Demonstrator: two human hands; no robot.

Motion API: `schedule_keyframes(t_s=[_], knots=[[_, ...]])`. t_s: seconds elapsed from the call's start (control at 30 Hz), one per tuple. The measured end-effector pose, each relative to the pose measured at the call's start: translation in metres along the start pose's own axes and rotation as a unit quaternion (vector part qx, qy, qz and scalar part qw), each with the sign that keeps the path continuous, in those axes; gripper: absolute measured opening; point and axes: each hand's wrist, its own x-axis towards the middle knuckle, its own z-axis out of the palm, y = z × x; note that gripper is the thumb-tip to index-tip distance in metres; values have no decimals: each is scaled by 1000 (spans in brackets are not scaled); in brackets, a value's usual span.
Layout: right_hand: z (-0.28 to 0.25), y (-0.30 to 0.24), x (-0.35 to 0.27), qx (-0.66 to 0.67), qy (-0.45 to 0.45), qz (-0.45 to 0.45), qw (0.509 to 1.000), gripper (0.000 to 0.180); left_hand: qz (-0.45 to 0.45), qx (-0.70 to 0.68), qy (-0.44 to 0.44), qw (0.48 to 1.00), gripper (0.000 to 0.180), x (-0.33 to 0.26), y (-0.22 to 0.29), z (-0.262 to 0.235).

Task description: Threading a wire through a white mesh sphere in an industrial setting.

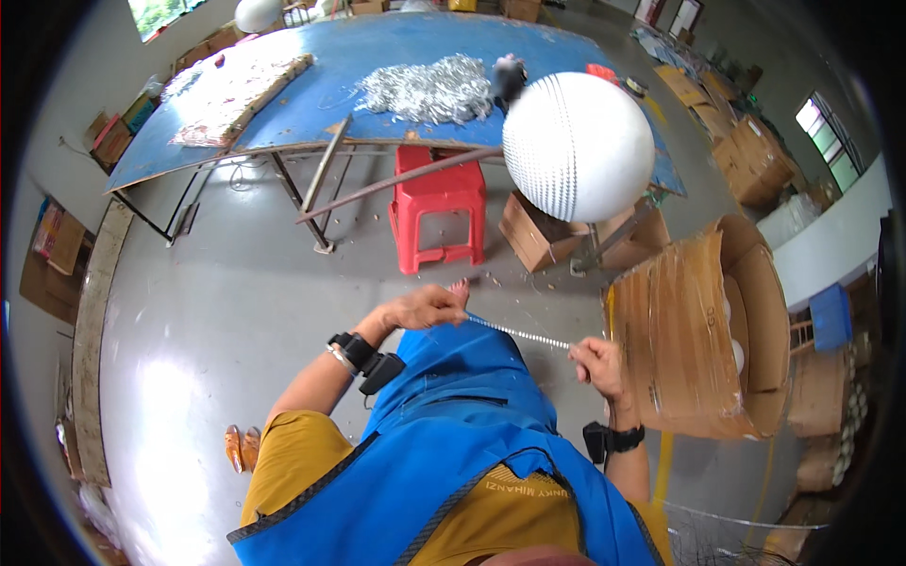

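- Thin silvery-white beaded strand (519, 334) drawn between the two hands, its long axis running left to right, with the right end somewhat nearer the body
- Left hand (422, 307) pinches the strand at its left, fingers closed; right hand (598, 364) likewise grips it at the other side
- Large white ball with curved rows of pale beads (604, 146) beyond both hands, nearer the right; its rows run crosswise to the strand
- Red plastic stool (437, 189) straight ahead of the left hand; open brown cardboard box (661, 349) just right of the right hand
- Blue-topped table (330, 57) farther ahead, bearing a tangled silver heap (429, 90)
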Motion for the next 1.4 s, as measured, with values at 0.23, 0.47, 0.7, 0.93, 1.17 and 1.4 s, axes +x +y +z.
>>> schedule_keyframes(t_s=[0.23, 0.47, 0.7, 0.93, 1.17, 1.4], knots=[[-8, -32, 7, 44, 47, -43, 997, 22, -59, -85, 57, 993, 21, -13, 10, -35], [-29, -11, -15, 79, 85, -35, 993, 22, -31, -92, 77, 992, 21, -12, 20, -36], [0, -7, 3, -222, 27, -187, 957, 39, 28, 28, -4, 999, 22, 11, 69, 1], [48, -39, 24, 59, -90, -171, 979, 48, 143, 172, -43, 974, 14, 38, 118, 50], [46, -38, 16, 86, -124, -171, 974, 39, 155, 114, -50, 980, 11, 36, 123, 55], [22, -34, 6, 67, -181, -72, 979, 26, 178, 193, -66, 963, 17, 42, 122, 55]])
